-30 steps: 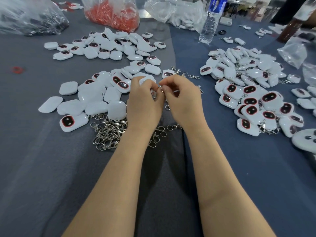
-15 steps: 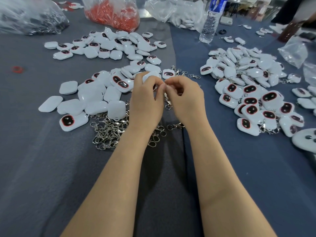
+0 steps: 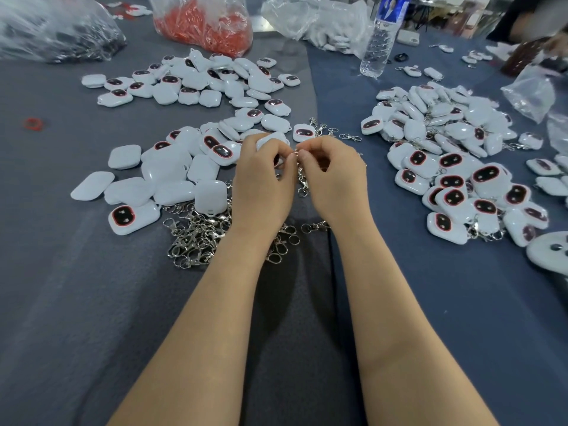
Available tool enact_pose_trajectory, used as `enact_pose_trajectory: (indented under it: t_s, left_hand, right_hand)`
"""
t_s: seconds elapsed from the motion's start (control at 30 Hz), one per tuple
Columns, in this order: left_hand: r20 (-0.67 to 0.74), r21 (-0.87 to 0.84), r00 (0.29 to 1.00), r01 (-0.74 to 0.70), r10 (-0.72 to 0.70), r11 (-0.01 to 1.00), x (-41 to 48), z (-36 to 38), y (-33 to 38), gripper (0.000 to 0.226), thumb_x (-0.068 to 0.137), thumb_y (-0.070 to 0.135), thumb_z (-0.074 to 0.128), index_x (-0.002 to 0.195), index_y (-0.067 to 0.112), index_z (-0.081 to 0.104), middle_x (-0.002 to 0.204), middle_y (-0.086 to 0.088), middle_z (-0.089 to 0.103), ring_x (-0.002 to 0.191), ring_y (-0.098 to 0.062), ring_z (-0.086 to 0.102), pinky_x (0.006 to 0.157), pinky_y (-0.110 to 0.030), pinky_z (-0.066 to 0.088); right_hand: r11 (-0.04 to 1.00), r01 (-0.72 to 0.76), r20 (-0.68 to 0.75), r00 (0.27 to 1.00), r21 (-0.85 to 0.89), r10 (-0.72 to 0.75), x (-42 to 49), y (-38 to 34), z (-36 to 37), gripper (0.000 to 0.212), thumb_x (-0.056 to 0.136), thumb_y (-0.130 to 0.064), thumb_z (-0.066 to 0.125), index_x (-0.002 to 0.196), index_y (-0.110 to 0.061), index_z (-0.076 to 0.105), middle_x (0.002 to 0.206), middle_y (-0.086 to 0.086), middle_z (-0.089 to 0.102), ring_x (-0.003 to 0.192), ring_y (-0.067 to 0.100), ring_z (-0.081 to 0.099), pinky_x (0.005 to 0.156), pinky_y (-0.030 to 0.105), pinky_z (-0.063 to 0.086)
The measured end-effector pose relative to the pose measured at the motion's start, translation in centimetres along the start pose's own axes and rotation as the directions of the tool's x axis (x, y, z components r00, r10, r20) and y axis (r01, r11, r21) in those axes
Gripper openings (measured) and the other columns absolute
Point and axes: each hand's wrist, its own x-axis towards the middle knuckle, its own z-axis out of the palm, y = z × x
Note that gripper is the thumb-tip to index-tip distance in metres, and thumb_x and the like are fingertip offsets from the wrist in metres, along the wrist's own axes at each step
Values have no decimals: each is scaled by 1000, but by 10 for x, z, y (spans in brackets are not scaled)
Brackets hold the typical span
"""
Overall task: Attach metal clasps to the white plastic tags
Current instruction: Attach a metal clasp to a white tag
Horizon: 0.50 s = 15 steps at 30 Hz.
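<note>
My left hand [image 3: 264, 182] grips a white plastic tag [image 3: 270, 140], mostly hidden behind its fingers. My right hand [image 3: 335, 176] pinches the ring end of a metal clasp [image 3: 302, 179], which dangles between the two hands. The fingertips of both hands meet at the tag's edge. A pile of loose metal clasps [image 3: 196, 235] lies on the grey cloth just left of my left wrist. Bare white tags [image 3: 166, 176] are spread to the left, and a heap of tags with clasps on them [image 3: 455, 179] lies to the right.
Another spread of white tags [image 3: 203, 81] lies further back. A bag of red parts [image 3: 203, 23], clear plastic bags [image 3: 52, 35] and a water bottle [image 3: 379, 38] stand along the far edge. Another person's hand [image 3: 556, 41] shows at the top right.
Both hands stayed together over the tags, shifting slightly; the clasp hangs lower between them now.
</note>
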Motion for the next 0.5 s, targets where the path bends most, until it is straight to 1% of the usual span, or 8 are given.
enact_pose_trajectory:
  t_s: [0.07,0.1,0.17,0.23,0.33,0.5]
  left_hand:
    - [14,5,1000,-5,5,1000,-1,1,0,11,92,18,56,90,9,62,112,-4,50,80,-2,39,73,-19,34]
    - [23,9,1000,-1,1,1000,-1,2,0,12,93,19,54,92,8,61,114,-5,49,81,-3,40,76,-23,37]
    - [39,24,999,26,-27,999,-2,3,-1,16,95,21,51,96,8,60,120,-6,47,87,-9,45,81,-34,45]
    - [39,28,998,38,-39,999,-2,3,-1,16,96,21,50,97,7,59,122,-6,45,87,-8,44,82,-38,46]
    - [18,4,999,28,-28,1000,-2,4,-2,14,95,19,51,96,7,59,120,-6,45,80,3,35,80,-33,44]
    - [0,-26,1000,-8,8,1000,-1,4,-2,10,92,14,54,92,7,61,108,2,41,82,5,35,72,-13,31]
  right_hand:
    - [1000,19,-7,1000,18,-19,-1,-1,0,15,90,-9,58,86,-23,61,84,-5,65,78,9,58,66,6,41]
    - [999,26,-5,1000,18,-26,-1,-1,0,16,89,-8,58,85,-23,60,84,-3,65,79,11,58,67,8,41]
    - [999,33,5,999,2,-33,-1,-1,0,15,88,-8,58,84,-22,61,84,-1,65,76,10,56,66,8,41]
    - [1000,15,22,1000,-16,-15,-1,0,-1,13,87,-9,59,82,-21,60,78,-3,62,68,6,52,63,6,39]
    - [999,-41,50,998,-25,42,1,1,-2,12,87,-13,61,79,-22,59,70,-10,55,61,2,48,59,5,37]
    - [995,-90,92,991,-49,94,3,3,-4,14,89,-19,60,76,-24,57,68,-9,55,60,3,47,55,7,36]
